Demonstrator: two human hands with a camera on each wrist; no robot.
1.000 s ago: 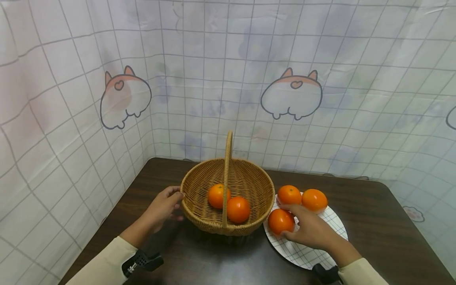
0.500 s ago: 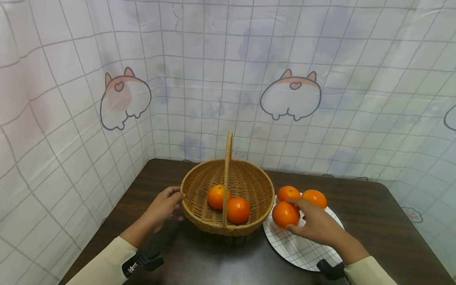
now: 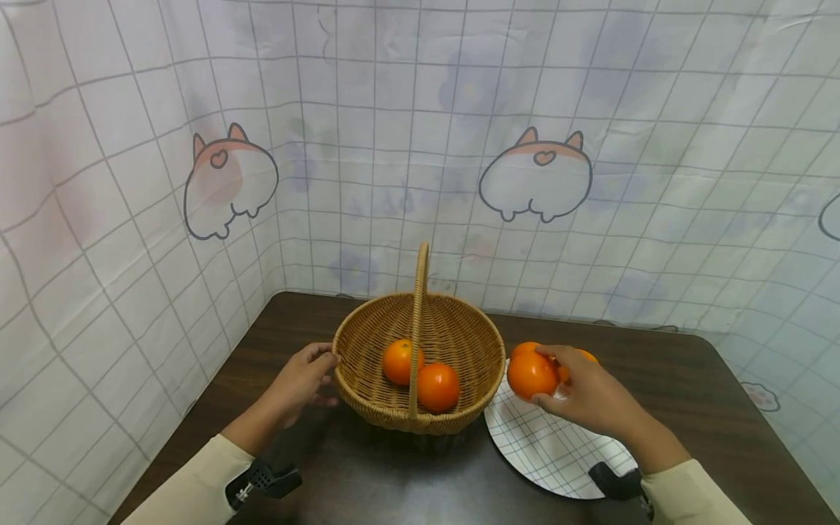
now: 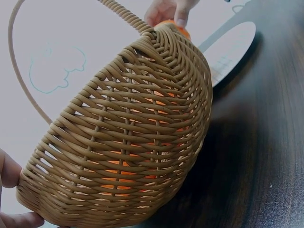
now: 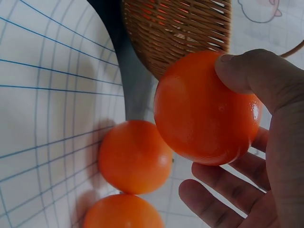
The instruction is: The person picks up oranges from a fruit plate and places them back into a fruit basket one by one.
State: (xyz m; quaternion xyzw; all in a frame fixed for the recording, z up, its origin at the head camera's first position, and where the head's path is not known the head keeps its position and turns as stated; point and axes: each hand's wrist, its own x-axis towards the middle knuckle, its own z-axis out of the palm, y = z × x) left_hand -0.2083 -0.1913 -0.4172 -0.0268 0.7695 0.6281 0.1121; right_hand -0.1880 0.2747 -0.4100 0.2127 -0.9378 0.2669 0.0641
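Gridded white sheeting printed with cartoon animal shapes (image 3: 537, 173) walls in a dark wooden table (image 3: 367, 474), and on it the work sits close together. Largest is the wicker basket (image 3: 453, 328), its tall handle standing upright across the middle, with two oranges in the basket (image 3: 438, 386) lying touching on its floor. Just beside it, to the right, lies a white checked plate (image 3: 545, 452), and two oranges on the plate (image 5: 134, 156) rest at its far edge, one mostly hidden in the head view.

The left hand (image 3: 298, 379) rests on the basket's left rim with fingers curled over the weave, steadying it. The right hand (image 3: 590, 397) grasps a single held orange (image 3: 530, 374) between thumb and fingers, lifted clear of the plate and hanging just outside the basket's right rim.

To do this step well, I judge the fruit should rise enough to clear the rim, travel in on the near-right side of the handle so the knuckles miss it, and go down low over the free floor space before the fingers loosen, so it does not drop onto the two already inside. The left hand's hold on the rim keeps the light basket from sliding.
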